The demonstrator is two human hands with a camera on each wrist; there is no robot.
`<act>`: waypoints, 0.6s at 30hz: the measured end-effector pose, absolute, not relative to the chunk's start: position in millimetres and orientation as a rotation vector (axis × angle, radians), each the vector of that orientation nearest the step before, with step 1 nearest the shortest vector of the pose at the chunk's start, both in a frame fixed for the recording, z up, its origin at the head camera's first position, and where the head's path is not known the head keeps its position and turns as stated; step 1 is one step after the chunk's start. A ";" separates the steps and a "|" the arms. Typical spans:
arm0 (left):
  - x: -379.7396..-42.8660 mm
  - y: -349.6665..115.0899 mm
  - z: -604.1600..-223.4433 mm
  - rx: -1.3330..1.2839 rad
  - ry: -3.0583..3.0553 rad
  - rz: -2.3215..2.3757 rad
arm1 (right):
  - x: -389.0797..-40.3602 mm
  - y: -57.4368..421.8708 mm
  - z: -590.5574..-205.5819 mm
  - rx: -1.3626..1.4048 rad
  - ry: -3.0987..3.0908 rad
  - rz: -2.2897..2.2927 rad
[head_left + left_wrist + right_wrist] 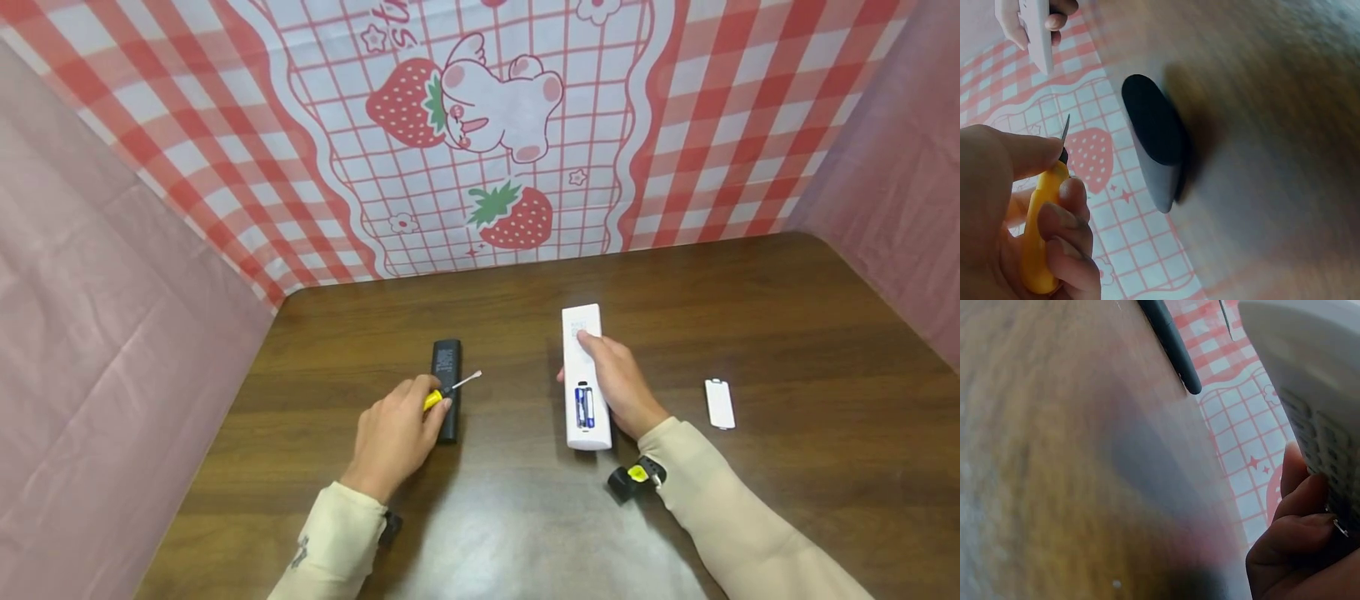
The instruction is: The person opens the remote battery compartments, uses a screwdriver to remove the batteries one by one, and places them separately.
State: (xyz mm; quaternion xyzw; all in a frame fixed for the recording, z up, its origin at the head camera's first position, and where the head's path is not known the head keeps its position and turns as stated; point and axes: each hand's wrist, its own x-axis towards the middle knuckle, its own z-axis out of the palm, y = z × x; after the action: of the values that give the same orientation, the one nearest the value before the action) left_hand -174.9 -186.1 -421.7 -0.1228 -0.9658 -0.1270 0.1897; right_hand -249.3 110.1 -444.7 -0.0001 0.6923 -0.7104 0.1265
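Observation:
My left hand (397, 429) grips a screwdriver by its yellow handle (1041, 231), the thin metal shaft (467, 379) pointing up and to the right in the head view. Beneath that hand a black remote control (447, 358) lies on the table. My right hand (618, 379) holds a white remote control (581, 358), thumb on its back and fingers curled round the button side. Its battery compartment is uncovered, and two blue-and-white batteries (584, 407) sit inside. To the right of this hand lies a white battery cover (720, 404).
The brown wooden table (510, 517) meets a red-and-white checked cloth (697, 125) with strawberry drawings at the back. Pink cloth (97, 333) hangs along the left side, and more hangs on the right. A wrist camera (626, 483) is strapped at my right cuff.

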 end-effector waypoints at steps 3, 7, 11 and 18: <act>-174.7 -183.1 -420.6 -0.370 -2.706 -0.355 | -249.0 110.6 -444.8 0.004 2.018 -2.069; -172.9 -179.4 -420.5 -0.391 -2.716 -0.357 | -249.8 110.0 -446.0 0.016 2.017 -2.072; -171.6 -173.9 -421.2 -0.419 -2.719 -0.364 | -250.3 110.4 -446.6 0.016 2.013 -2.070; -170.3 -163.5 -421.5 -0.434 -2.731 -0.398 | -249.6 110.4 -445.8 0.016 2.021 -2.066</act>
State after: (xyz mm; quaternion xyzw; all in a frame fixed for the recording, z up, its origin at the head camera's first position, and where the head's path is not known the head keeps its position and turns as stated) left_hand -170.3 -163.5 -421.5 -0.1531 -0.9627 -0.1404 0.1731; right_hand -249.6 110.4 -445.8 0.0054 0.6938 -0.7092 0.1251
